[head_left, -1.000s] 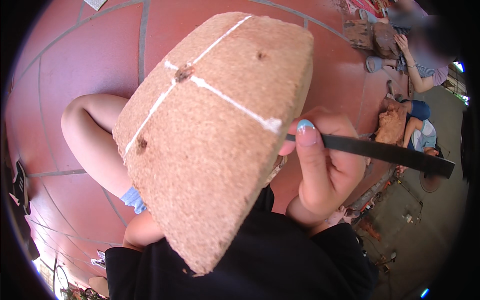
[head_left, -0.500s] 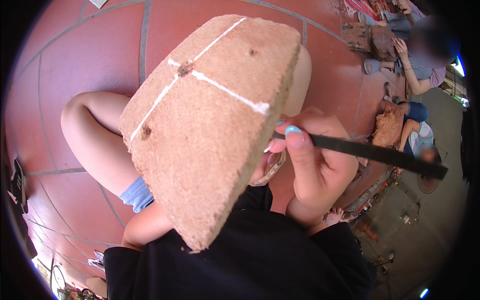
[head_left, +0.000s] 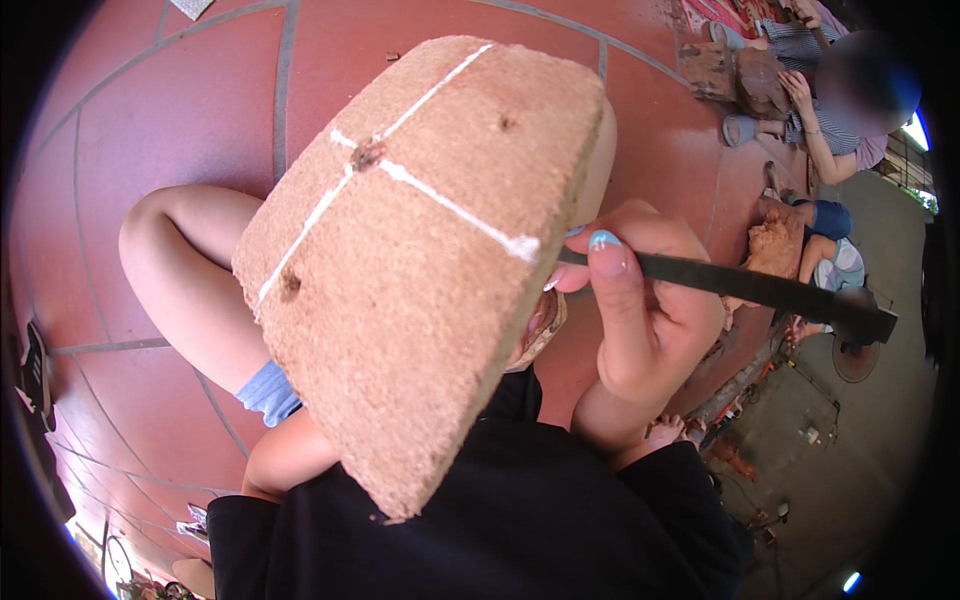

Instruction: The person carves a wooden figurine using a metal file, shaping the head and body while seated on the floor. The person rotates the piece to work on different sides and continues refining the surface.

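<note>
A thick, rough brown slab (head_left: 410, 270), wood-like and marked with a white cross of lines, is held up tilted over my lap. Small dark pits dot its face, one where the lines meet. My right hand (head_left: 650, 300) pinches a dark flat bar (head_left: 770, 285) between thumb and fingers at the slab's right edge. The bar's near end goes out of sight by that edge; its squared far end points right. My left forearm (head_left: 295, 455) runs behind the slab, which hides most of my left hand and its fingers. A curved brown rim (head_left: 545, 335) shows behind the slab.
Red tiles (head_left: 180, 130) make up the floor around my bent legs. A small brown chip (head_left: 392, 56) lies beyond the slab. At right, other people sit by wooden blocks (head_left: 757, 80) and a rough carved piece (head_left: 772, 235). A dark shoe (head_left: 36, 375) is at far left.
The slab's lower end has dropped slightly toward me. My right hand and the bar have shifted a little to the right, with the pinch kept. The brown chip on the floor now shows.
</note>
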{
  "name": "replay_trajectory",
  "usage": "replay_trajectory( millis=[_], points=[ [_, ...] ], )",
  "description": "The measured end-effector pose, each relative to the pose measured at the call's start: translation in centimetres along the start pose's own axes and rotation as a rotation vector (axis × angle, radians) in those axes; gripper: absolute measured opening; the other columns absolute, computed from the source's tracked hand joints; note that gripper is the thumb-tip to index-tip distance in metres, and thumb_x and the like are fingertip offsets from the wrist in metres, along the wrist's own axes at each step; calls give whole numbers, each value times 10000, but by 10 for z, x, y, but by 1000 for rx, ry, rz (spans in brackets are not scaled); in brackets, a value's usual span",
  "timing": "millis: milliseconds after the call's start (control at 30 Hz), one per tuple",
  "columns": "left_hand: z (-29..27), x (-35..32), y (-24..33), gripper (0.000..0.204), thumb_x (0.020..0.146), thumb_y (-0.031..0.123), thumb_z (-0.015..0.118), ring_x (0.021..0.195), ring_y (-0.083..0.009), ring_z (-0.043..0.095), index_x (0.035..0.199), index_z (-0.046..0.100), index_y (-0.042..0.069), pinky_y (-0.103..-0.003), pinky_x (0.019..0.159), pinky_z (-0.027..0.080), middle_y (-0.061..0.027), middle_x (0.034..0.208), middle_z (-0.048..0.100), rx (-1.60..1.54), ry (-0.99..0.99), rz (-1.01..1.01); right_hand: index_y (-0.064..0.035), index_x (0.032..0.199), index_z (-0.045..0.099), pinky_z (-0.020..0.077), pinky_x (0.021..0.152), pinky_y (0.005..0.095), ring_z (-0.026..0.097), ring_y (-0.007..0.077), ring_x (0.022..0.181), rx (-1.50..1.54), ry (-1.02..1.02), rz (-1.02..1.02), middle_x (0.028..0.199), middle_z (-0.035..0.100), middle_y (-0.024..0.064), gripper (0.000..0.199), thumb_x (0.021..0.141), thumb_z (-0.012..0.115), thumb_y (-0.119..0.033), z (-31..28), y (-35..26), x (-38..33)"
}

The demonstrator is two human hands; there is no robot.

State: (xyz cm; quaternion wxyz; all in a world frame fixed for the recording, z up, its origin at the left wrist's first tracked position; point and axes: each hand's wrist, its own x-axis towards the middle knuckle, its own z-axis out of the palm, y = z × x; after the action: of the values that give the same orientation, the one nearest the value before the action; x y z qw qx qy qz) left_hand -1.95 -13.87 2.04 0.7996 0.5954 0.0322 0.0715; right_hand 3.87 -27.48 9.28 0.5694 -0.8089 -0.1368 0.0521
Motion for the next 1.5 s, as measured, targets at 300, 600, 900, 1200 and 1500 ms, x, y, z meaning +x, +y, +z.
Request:
replay_trajectory(
  millis=[300,600,900,1200,1500],
  points=[
    [-4,-1,4,599,680,-13,796,1042,-184,576,1190,482,-34,-319,915,481,-116,1145,579,47,-97,-8,45,853,621,452,592,264,585,156,637,-43,-42,-37,739,612,96,36,868,627,13,-2,-2,1],
    [0,-2,2,591,673,-5,804,1037,-183,584,1178,497,-37,-319,915,482,-115,1144,589,45,-41,-19,52,868,630,462,604,260,592,159,643,-33,-67,-58,749,623,108,38,851,643,20,-6,-1,1],
    [0,1,10,589,668,-6,808,1032,-174,589,1173,507,-40,-323,903,490,-113,1127,596,111,-41,-43,49,876,627,458,592,254,593,147,633,9,-71,-71,734,626,106,43,855,640,14,-7,4,1],
    [4,-3,5,629,663,-9,814,1022,-178,599,1199,489,-52,-326,905,495,-113,1127,601,63,17,-49,39,870,628,452,567,250,590,143,613,-30,-74,-117,724,623,101,31,854,640,16,-9,6,4],
    [-1,0,6,652,666,-5,811,1035,-187,594,1219,469,-45,-327,905,493,-124,1135,594,161,-59,6,59,876,613,460,589,250,599,144,647,4,-93,-154,754,634,114,48,854,637,24,-10,8,4]
  ],
)
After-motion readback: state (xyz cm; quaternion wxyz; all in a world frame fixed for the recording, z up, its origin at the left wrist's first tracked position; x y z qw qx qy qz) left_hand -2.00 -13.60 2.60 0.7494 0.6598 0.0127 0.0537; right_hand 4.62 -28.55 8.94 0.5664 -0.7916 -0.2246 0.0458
